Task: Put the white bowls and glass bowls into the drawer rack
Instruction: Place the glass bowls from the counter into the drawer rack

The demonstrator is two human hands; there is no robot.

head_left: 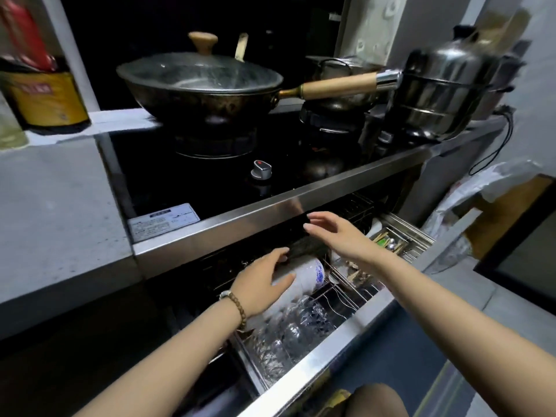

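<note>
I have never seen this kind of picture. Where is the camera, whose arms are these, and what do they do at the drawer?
There is no machine: the camera sits on a person's head and looks forward and down, so both arms are that person's own. The left hand grips a stack of white bowls lying on its side in the drawer rack under the stove. Nearer the camera, glass bowls sit in the rack. The right hand is open above the rack and holds nothing. Above, a lidded wok sits on the stove, with a steel pot to its right.
</note>
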